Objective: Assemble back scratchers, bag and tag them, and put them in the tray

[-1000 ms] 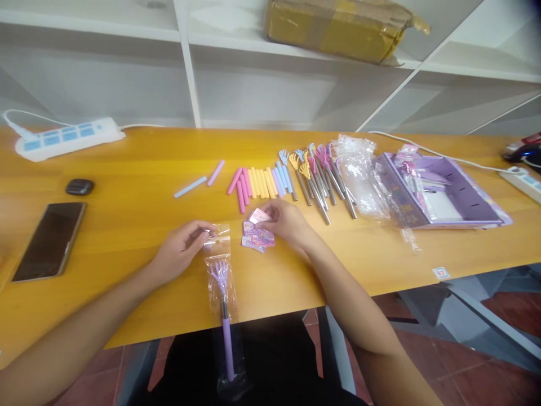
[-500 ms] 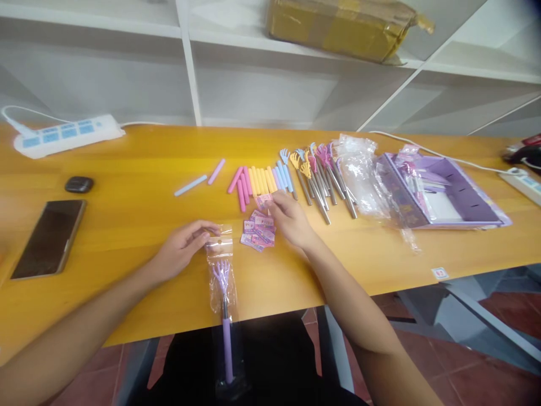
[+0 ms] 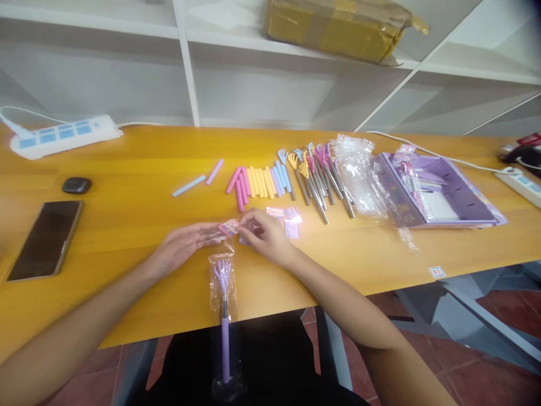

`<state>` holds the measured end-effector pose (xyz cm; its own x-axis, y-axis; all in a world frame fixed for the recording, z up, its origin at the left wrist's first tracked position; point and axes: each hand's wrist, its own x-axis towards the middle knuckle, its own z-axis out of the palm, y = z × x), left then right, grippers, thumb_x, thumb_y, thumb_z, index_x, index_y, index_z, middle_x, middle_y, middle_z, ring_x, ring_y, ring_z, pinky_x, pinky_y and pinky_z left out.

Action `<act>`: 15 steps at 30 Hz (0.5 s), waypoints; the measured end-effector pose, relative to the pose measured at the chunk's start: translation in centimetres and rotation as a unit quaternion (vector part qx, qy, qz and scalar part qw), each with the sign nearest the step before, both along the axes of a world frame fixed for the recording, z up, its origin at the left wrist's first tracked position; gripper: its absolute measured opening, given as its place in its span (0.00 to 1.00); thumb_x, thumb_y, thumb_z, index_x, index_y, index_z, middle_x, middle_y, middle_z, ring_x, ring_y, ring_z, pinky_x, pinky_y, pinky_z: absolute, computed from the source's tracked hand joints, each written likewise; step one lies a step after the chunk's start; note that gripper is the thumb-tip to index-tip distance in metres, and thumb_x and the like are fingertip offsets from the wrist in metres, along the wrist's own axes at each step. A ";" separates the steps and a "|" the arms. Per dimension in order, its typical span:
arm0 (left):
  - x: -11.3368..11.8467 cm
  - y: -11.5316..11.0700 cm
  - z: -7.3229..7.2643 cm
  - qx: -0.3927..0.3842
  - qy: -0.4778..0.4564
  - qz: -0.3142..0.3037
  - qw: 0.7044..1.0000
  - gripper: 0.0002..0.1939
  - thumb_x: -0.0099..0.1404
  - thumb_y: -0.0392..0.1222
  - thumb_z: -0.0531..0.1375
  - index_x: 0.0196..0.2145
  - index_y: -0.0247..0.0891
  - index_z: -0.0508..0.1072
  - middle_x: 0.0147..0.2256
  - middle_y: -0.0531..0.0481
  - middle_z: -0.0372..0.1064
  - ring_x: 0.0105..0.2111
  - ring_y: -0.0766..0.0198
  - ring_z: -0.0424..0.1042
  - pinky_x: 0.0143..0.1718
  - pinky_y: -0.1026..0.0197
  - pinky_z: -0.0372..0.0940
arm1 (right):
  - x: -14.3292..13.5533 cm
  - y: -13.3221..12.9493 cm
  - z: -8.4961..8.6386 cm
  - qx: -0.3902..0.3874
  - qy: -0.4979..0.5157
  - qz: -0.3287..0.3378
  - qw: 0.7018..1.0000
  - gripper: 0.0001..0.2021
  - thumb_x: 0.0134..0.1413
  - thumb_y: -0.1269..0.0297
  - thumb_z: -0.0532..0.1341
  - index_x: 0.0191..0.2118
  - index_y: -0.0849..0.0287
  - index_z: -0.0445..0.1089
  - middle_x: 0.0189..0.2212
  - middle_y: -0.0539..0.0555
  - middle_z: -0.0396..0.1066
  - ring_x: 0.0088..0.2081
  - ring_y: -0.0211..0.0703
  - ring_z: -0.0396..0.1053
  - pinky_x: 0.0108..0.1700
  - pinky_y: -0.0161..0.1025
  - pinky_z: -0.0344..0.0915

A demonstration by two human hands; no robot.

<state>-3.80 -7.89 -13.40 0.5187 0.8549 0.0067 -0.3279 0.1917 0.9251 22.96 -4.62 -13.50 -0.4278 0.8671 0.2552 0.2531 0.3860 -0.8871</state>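
A purple back scratcher [image 3: 225, 338] with a hand-shaped head lies inside a clear plastic bag [image 3: 216, 307], which reaches over the table edge above my lap. My left hand [image 3: 181, 248] is at the bag's top, fingers fairly straight, with the plastic apparently held between thumb and fingers. Pinched in my right hand [image 3: 267, 237] is a small pink printed card [image 3: 229, 226], right above the bag's mouth and close to my left fingertips. More small printed cards [image 3: 291, 228] lie on the table behind my right hand, which partly hides them.
Coloured tubes [image 3: 262, 182] lie in a row, left of several metal back scratchers [image 3: 323, 180]. Farther right are empty clear bags [image 3: 359, 175] and a purple box [image 3: 473, 200]. A phone [image 3: 45, 239], black case [image 3: 76, 185] and power strip [image 3: 65, 135] occupy the left.
My right hand has moved left and nearer with a card, from the card pile to the bag's top. The cards on the table have spread. My left hand stays by the bag.
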 end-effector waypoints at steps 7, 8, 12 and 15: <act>-0.2 -0.1 -0.4 -0.026 -0.035 -0.006 0.999 0.23 0.78 0.45 0.56 0.62 0.33 0.78 0.62 0.35 0.75 0.61 0.44 0.75 0.68 0.42 0.63 | -0.1 0.0 0.0 0.001 0.009 0.025 1.000 0.07 0.70 0.59 0.65 0.44 0.56 0.70 0.32 0.49 0.73 0.30 0.35 0.70 0.31 0.35 0.67; -0.2 0.0 -0.4 -0.028 -0.036 -0.003 0.999 0.23 0.78 0.45 0.56 0.62 0.33 0.78 0.62 0.35 0.75 0.61 0.44 0.75 0.68 0.42 0.64 | -0.1 -0.1 0.0 0.006 0.009 0.029 1.000 0.07 0.70 0.59 0.65 0.44 0.56 0.70 0.31 0.49 0.73 0.29 0.35 0.69 0.30 0.35 0.67; -0.3 -0.1 -0.5 -0.037 -0.031 -0.013 0.999 0.24 0.77 0.48 0.57 0.63 0.33 0.78 0.62 0.34 0.75 0.61 0.42 0.75 0.68 0.40 0.63 | 0.0 0.0 0.0 0.050 -0.018 0.035 0.998 0.05 0.71 0.61 0.65 0.46 0.56 0.72 0.34 0.50 0.73 0.29 0.35 0.67 0.32 0.36 0.66; -0.2 -0.1 -0.3 -0.046 -0.029 -0.034 0.998 0.25 0.77 0.49 0.56 0.64 0.34 0.77 0.62 0.32 0.75 0.62 0.38 0.74 0.68 0.34 0.62 | 0.1 0.1 0.2 0.088 -0.034 0.045 0.994 0.05 0.72 0.62 0.63 0.47 0.55 0.74 0.38 0.52 0.73 0.32 0.36 0.67 0.34 0.37 0.67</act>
<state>-3.95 -8.01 -13.68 0.5772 0.8157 -0.0388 -0.3642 0.2996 0.8818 23.06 -4.55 -13.30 -0.5235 0.7683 0.3684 0.2664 0.5583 -0.7857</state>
